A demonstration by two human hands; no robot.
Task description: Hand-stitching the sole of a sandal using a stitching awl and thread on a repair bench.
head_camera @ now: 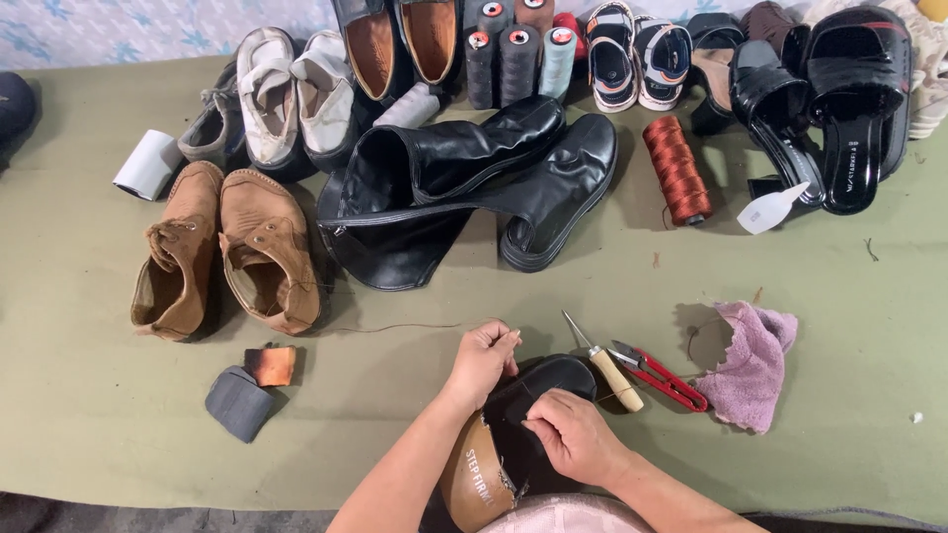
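A black shoe with a tan insole (513,434) lies at the near edge of the green table, toe pointing away from me. My left hand (484,357) pinches a thin thread at the shoe's upper left side; the thread runs off to the left across the table. My right hand (571,432) presses on the shoe's black upper with fingers curled, seemingly pinching the material. A wooden-handled awl (607,367) and red thread snips (660,377) lie just right of the shoe.
A pink cloth (752,363) lies at the right. Black boots (464,188), brown shoes (232,252), white shoes, sandals (829,99), thread spools (518,59), a rust-red spool (677,168), a small white bottle (770,209) and leather scraps (252,387) fill the table's far side and left.
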